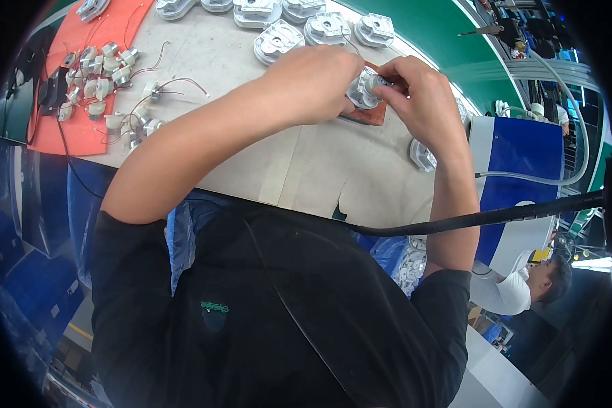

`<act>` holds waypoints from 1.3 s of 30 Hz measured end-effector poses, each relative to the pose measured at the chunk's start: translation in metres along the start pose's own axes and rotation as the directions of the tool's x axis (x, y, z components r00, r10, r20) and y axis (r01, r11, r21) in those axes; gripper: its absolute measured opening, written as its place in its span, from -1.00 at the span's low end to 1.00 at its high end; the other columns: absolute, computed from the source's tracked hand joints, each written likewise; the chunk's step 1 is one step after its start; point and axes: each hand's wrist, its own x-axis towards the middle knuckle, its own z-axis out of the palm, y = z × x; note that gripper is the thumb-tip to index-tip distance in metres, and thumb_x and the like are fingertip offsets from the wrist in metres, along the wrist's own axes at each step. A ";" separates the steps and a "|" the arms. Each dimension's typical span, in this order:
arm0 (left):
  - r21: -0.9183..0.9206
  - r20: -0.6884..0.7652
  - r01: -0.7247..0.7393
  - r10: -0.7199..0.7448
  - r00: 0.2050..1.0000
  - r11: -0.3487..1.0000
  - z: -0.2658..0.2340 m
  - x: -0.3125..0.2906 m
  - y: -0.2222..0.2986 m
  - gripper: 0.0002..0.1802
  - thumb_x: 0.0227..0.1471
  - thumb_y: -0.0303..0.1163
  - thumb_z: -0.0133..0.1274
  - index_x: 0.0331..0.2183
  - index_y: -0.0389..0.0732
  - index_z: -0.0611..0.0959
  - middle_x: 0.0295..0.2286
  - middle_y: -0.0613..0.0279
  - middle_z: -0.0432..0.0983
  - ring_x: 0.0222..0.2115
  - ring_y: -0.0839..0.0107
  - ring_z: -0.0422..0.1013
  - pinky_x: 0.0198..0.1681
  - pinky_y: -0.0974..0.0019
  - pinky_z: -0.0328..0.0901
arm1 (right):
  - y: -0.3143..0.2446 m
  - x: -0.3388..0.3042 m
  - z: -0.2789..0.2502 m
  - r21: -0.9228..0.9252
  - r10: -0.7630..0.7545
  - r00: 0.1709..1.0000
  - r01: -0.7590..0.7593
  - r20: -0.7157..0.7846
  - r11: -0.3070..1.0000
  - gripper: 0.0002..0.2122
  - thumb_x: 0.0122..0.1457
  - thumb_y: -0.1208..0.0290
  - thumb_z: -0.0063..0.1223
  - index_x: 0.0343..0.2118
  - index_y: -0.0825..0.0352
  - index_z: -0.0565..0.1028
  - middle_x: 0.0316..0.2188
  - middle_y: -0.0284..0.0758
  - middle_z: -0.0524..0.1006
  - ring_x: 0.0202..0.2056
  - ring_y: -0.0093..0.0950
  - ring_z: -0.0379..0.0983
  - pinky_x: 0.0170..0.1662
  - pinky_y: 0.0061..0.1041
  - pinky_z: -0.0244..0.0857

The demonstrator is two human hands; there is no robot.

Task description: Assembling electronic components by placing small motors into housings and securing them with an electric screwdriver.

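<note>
A white plastic housing (362,97) rests on a reddish-brown block (372,117) near the far side of the table. My left hand (323,80) grips the housing from its left side; most of those fingers are hidden behind the back of the hand. From the right, my right hand (418,95) closes thumb and fingertips on a small round motor (379,83) at the top of the housing. A thin wire shows near these fingertips. How firmly the motor sits in the housing is hidden.
Several similar white housings (279,42) stand along the far edge. Small wired motors (96,88) lie heaped on an orange mat (61,139) at left. Another housing (421,156) lies by my right forearm. A black cable (469,219) crosses before me; a person (523,285) is at right.
</note>
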 end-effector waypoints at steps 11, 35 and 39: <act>-0.123 -0.052 -0.083 0.077 0.996 0.989 0.024 0.025 -0.024 -0.52 -0.14 -0.31 0.36 -0.11 -0.22 0.70 -0.32 0.06 0.51 -0.31 0.10 0.49 -0.20 0.12 0.36 | 0.003 -0.002 -0.001 -0.006 -0.111 0.993 0.111 0.033 0.994 -0.77 0.05 0.50 0.27 -0.20 0.38 0.59 -0.26 -0.16 0.59 -0.23 -0.16 0.55 -0.17 -0.29 0.42; -0.214 -0.014 -0.030 0.028 1.000 0.976 0.019 0.027 -0.025 -0.43 -0.20 -0.26 0.44 -0.09 -0.21 0.71 -0.23 0.01 0.57 -0.21 0.09 0.53 -0.14 0.15 0.40 | 0.005 0.014 -0.126 -0.281 -0.265 0.260 -0.025 -0.929 0.959 -0.35 0.10 0.38 0.40 0.10 0.48 0.19 0.06 -0.12 0.33 0.06 -0.38 0.38 0.17 -0.40 0.33; -0.200 0.048 0.032 -0.023 0.999 0.979 0.017 0.028 -0.022 -0.40 -0.18 -0.38 0.44 -0.02 -0.23 0.66 -0.23 0.14 0.53 -0.26 0.27 0.51 -0.14 0.27 0.41 | -0.009 0.069 -0.161 0.213 0.154 0.319 0.158 -0.935 0.964 -0.56 0.19 0.10 0.28 -0.13 0.43 0.47 -0.46 -0.44 0.44 -0.42 -0.60 0.38 -0.32 -0.57 0.28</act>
